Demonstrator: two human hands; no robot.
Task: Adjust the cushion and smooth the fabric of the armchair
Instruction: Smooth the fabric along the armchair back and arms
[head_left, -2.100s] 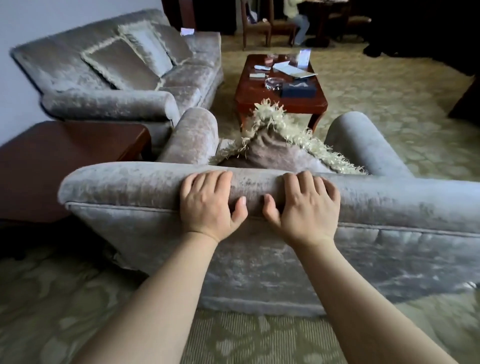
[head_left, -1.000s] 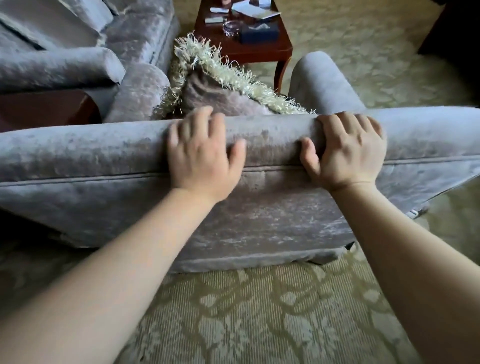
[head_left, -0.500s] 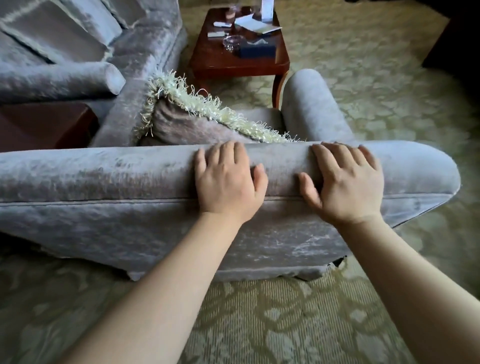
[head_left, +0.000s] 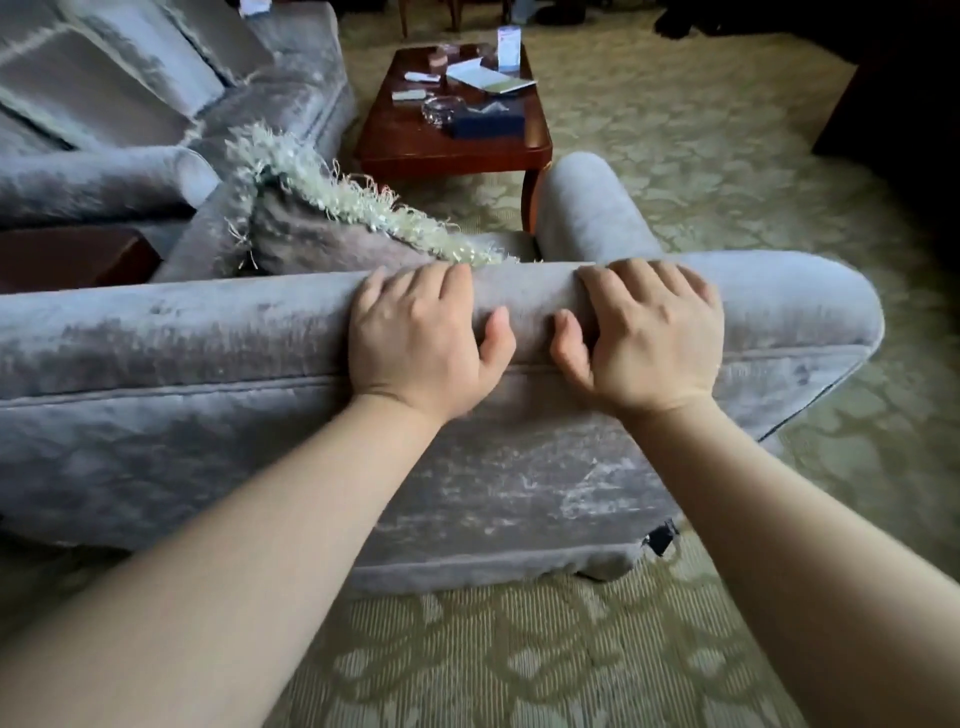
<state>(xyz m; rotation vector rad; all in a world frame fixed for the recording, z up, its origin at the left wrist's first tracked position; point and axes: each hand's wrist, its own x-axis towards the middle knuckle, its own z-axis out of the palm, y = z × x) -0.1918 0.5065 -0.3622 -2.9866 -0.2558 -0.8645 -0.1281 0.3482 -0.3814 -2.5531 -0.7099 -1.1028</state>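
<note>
**Asker:** Fingers first: what are they doing?

**Describer:** Fingers (head_left: 415, 283) of the left hand (head_left: 423, 343) curl over the rolled top of the armchair (head_left: 156, 364) back, thumb pressed against the rear face. The right hand (head_left: 647, 338) sits just beside it in the same pose. Both hands clasp the padded roll from behind; neither lies slack.

**Asker:** Where is the cushion?

**Describer:** On the armchair's seat, leaning against the inner side of the back. The fringed cushion (head_left: 332, 239) stands tilted, one corner poking up above the back roll, its pale fringe running down to just beyond the left fingertips.

**Asker:** What else surrounds the armchair?

**Describer:** Past its front stands a dark wooden coffee table (head_left: 415, 140), papers and small items on the tabletop. A matching sofa (head_left: 156, 104) is off the armchair's left arm. Patterned carpet (head_left: 519, 649) lies beneath.

**Asker:** How would these things handle?

**Describer:** The cushion looks light and soft, likely to sag if lifted by one corner, so taking both upper corners below the fringe seems best; the fringe itself looks delicate and easy to snag. The armchair's velvety fabric shows brushed streaks, so flat palms stroking one way should smooth it. The chair itself appears heavy and stiff.
</note>
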